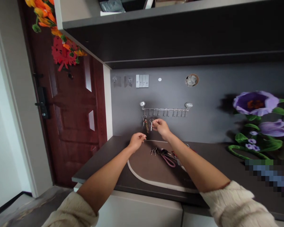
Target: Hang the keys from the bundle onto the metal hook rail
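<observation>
At far left, a dark red door point(71, 151) is being shown beside the counter point(101, 160). The left hand point(138, 140) is being held just below the rack, its fingers drawn in; whether anything is being pinched there cannot be told. Above it, a bunch of keys point(146, 125) is being carried by the left end of the hook rack point(165, 109), so that bunch can be judged as done. Just to its right, a ring with a single key point(151, 126) is being pinched between the thumb and fingers of the right hand point(161, 127), close beneath the hooks; it is being supported by the fingers, and it seems not yet to be hung. Lower down, a pile of keys point(162, 152) with a pink strap point(170, 162) is being held up by the brown mat point(146, 176), partly being hidden by the right forearm; these are apparently being left for later. At far right, purple flowers point(257, 104) are being displayed.
</observation>
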{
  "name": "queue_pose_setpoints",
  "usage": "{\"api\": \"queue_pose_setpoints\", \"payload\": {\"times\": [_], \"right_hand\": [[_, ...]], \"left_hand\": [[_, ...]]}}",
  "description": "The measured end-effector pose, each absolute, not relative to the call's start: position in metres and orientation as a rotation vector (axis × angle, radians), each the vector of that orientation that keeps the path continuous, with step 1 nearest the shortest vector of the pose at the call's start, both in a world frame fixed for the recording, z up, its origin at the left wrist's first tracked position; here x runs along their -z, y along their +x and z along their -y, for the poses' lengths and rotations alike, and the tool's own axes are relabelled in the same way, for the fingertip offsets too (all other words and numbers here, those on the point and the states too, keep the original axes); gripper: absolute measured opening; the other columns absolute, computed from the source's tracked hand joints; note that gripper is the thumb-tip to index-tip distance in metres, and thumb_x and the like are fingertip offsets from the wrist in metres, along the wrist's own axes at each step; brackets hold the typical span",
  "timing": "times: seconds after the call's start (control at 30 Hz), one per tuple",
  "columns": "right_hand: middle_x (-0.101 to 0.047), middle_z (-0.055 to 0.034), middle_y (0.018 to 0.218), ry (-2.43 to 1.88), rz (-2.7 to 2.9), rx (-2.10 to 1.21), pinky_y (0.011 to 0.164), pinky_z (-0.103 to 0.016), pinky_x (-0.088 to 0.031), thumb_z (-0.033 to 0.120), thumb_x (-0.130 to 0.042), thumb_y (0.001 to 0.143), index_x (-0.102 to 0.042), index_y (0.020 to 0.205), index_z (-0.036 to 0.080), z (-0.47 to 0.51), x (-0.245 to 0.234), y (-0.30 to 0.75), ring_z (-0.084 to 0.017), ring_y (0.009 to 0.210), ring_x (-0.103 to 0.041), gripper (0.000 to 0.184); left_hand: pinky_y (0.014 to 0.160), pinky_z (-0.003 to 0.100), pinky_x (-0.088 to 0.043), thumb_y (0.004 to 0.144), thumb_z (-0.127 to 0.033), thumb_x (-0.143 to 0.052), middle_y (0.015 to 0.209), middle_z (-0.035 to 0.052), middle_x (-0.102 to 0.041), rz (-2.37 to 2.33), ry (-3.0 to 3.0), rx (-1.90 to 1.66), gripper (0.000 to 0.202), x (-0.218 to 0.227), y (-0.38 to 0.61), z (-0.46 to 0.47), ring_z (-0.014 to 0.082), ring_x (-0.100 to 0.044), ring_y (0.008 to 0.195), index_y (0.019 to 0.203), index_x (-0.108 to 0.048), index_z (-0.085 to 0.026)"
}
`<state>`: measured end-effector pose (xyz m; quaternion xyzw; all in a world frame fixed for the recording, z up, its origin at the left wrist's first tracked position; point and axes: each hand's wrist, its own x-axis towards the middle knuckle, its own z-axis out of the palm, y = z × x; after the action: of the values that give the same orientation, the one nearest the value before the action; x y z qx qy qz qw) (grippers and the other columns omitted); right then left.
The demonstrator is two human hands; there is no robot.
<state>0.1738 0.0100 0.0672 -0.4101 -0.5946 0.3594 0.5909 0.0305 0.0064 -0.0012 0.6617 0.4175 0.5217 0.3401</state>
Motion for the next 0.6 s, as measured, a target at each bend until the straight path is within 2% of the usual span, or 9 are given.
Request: {"api": "queue_pose_setpoints", "payload": {"times": [0.3,0.6], "right_hand": [[-0.052,0.0008,0.06,-0.977,1.123,-0.871,0.052,-0.021,-0.046,0.011,-0.041,0.075,-0.048,0.066,0.014,-0.038,-0.093,0.158,-0.006,0.053,-0.054,0.012],[-0.052,0.0008,0.055,-1.025,1.001,-0.839,0.046,-0.02,-0.046,0.01,-0.044,0.072,-0.049,0.061,0.014,-0.055,-0.091,0.149,-0.007,0.048,-0.052,0.012]], "left_hand": [[0.049,0.019,-0.036,0.071,-0.026,-0.048,0.065,0.0035,-0.06,-1.186,1.773,-1.413,0.018,0.006,0.028,-0.014,0.0064,-0.046,0.049,0.071,-0.059,-0.011],[0.049,0.019,-0.035,0.072,-0.025,-0.047,0.065,0.0036,-0.061,-1.244,1.776,-1.423,0.019,0.006,0.027,-0.015,0.007,-0.047,0.049,0.07,-0.06,-0.012]]}}
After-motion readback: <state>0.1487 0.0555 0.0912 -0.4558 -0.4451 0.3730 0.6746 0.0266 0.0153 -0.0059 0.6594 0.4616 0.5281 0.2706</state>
